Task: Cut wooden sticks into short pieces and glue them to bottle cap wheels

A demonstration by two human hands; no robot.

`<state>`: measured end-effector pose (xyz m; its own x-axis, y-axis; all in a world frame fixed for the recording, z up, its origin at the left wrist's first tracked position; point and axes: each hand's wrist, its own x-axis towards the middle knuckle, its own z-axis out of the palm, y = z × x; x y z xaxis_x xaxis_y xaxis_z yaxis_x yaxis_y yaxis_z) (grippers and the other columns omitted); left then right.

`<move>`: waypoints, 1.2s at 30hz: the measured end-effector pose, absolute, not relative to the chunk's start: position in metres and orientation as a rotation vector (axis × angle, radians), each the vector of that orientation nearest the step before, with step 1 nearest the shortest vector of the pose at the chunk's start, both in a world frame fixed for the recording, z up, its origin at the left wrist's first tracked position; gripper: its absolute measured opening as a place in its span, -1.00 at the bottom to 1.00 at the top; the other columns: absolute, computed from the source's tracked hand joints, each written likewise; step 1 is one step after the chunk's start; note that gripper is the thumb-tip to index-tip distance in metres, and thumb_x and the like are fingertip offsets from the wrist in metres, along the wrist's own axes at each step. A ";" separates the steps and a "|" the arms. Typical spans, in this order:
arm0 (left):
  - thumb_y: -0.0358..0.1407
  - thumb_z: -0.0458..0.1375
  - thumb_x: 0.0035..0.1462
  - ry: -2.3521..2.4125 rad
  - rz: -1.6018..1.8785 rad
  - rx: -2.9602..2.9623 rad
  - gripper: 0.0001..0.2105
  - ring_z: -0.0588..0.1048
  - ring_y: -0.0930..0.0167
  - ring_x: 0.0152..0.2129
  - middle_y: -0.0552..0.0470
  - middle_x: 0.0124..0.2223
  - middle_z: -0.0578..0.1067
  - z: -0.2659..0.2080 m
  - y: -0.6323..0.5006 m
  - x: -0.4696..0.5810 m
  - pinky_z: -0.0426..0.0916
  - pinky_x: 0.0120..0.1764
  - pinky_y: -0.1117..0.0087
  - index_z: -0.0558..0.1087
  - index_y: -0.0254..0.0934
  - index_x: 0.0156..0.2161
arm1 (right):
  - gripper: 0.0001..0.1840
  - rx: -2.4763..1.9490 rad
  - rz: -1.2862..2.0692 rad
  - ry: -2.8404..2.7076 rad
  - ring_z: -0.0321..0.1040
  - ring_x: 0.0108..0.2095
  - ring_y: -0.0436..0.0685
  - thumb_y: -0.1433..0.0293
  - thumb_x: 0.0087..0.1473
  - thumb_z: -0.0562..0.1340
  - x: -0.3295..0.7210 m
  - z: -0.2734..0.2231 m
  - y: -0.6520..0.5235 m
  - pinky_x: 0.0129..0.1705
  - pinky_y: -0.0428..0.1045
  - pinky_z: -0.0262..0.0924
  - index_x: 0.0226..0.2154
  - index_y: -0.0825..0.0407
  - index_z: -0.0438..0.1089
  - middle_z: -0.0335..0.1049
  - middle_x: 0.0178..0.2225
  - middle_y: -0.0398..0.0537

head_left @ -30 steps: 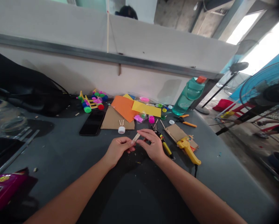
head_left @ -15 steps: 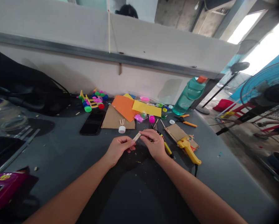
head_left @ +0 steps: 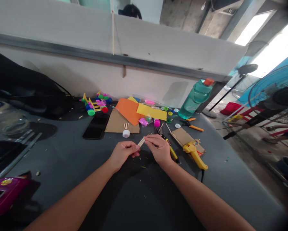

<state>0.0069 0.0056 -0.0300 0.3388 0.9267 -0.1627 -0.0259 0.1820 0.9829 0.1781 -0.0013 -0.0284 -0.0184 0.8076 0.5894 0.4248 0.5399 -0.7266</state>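
Note:
Short wooden sticks lie side by side in a small bundle between my two hands, above the dark tabletop. My left hand pinches their lower left end between thumb and fingers. At the upper right end, the fingertips of my right hand close on the same sticks. Just beyond my hands stands a white bottle cap with a few short sticks beside it on brown cardboard. Pliers with yellow and black handles lie partly hidden behind my right hand.
A yellow glue gun rests by a cardboard piece on the right. Orange-handled cutters and a teal bottle are behind it. A phone, coloured paper, a colourful toy construction and a black bag lie farther left.
Hardly anything differs. Both hands keep their hold on the wooden sticks, and the view has shifted only slightly.

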 end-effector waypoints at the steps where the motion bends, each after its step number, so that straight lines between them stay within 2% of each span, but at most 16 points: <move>1: -0.23 0.20 -0.05 0.994 0.857 1.190 -0.82 0.37 0.49 -0.62 0.03 -0.58 0.47 -0.030 0.006 0.007 0.22 -0.50 0.48 0.47 -0.34 -0.48 | -0.82 -1.057 0.423 -1.643 0.39 -0.28 0.09 0.40 0.03 0.20 0.178 -0.029 -0.001 -0.21 0.03 0.32 -0.30 -0.09 0.51 0.47 -0.32 -0.05; 17: -0.23 0.19 -0.05 0.992 0.865 1.213 -0.82 0.36 0.49 -0.63 0.04 -0.59 0.46 -0.033 0.007 0.005 0.20 -0.51 0.48 0.46 -0.34 -0.49 | -0.82 -1.069 0.433 -1.646 0.39 -0.29 0.09 0.41 0.03 0.20 0.177 -0.029 -0.002 -0.23 0.03 0.33 -0.32 -0.08 0.51 0.48 -0.35 -0.05; 24: -0.26 0.19 -0.03 0.977 0.916 1.173 -0.85 0.36 0.50 -0.60 0.05 -0.58 0.44 -0.032 0.008 0.005 0.21 -0.50 0.49 0.46 -0.33 -0.49 | -0.79 -1.069 0.458 -1.633 0.38 -0.25 0.09 0.42 0.03 0.19 0.179 -0.031 0.000 -0.18 0.04 0.31 -0.27 -0.11 0.49 0.47 -0.30 -0.06; 36: -0.23 0.20 -0.02 0.920 0.978 1.047 -0.82 0.36 0.52 -0.57 0.05 -0.52 0.42 -0.034 0.010 0.005 0.24 -0.54 0.52 0.45 -0.36 -0.43 | -0.86 -1.135 0.595 -1.472 0.37 -0.36 0.06 0.38 -0.05 0.26 0.179 -0.040 0.005 -0.34 -0.03 0.30 -0.35 -0.08 0.50 0.44 -0.36 -0.10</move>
